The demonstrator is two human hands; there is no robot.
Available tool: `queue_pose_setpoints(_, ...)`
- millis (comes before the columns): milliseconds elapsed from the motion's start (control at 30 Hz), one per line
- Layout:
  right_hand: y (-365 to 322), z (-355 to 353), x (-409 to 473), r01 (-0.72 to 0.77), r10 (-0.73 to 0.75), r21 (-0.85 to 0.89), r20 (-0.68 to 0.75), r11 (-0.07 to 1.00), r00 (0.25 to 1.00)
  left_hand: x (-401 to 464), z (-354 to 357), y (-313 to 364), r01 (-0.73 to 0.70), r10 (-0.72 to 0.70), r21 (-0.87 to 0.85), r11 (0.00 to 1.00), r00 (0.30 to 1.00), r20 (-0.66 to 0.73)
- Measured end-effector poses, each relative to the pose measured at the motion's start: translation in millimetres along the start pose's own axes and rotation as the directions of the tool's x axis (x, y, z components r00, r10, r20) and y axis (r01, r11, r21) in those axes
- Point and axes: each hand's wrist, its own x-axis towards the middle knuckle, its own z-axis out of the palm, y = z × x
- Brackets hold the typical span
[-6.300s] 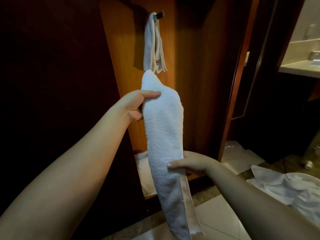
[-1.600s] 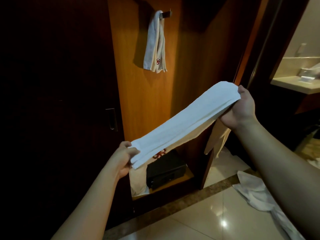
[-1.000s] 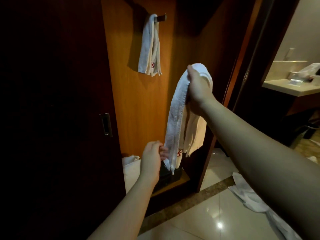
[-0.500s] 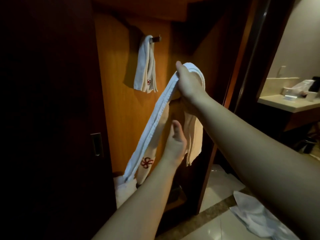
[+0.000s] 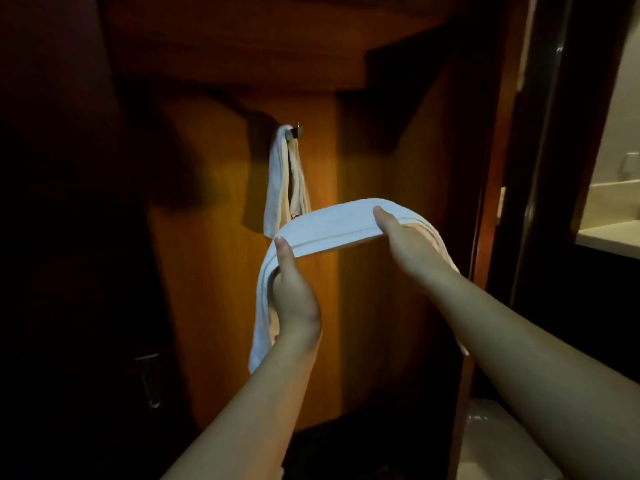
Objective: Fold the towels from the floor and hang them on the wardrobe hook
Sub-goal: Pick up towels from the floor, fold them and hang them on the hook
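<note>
Fingers (image 5: 281, 252) of both hands round 1 folded towel (image 5: 332, 226) (wardrobe (image 5: 214, 271) behind)

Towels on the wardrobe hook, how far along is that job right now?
Done: one folded towel already hangs on the hook. In hand: a second folded towel, stretched between the left hand and the right hand, below the hook and not yet on it. Left: hanging it. No floor towels are visible in this view, so any remainder is unknown.

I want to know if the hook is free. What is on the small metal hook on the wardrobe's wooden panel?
A folded white towel hangs over the small metal hook, covering most of it; only its tip shows. How the towel sits on the hook is hidden.
</note>
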Motion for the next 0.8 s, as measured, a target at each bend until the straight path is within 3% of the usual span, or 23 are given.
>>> queue_pose_setpoints(100, 4, -3, 35, 0.033, -0.035, 0.029, 0.058, 0.999, 0.998, 23, 31, 1, -0.024, 0.022, -0.071, 0.997, 0.999, -0.029)
queue_pose_setpoints(167, 6, 0, 56, 0.016, -0.036, 0.158, 0.122, 0.987, 0.992, 39, 45, 0, -0.054, 0.050, -0.062, 0.997, 0.997, -0.054)
queue_pose_setpoints(233, 6, 1, 78, -0.029, -0.027, 0.280, 0.192, 0.960, 0.981, 59, 50, 1, -0.102, 0.102, 0.001, 0.995, 0.992, -0.079)
queue_pose_setpoints(333, 1, 4, 109, -0.044, -0.056, 0.321, 0.294, 0.946, 0.954, 90, 56, 12, -0.184, 0.199, 0.134, 0.974, 0.973, -0.114)
queue_pose_setpoints(633, -53, 9, 199, 0.132, -0.258, 0.404, 0.277, 0.905, 0.926, 169, 70, 80, -0.327, 0.336, 0.417, 0.848, 0.940, 0.055)
queue_pose_setpoints(800, -84, 21, 252, 0.181, -0.317, 0.412, 0.289, 0.893, 0.903, 232, 81, 102, -0.362, 0.362, 0.346, 0.866, 0.930, 0.067)
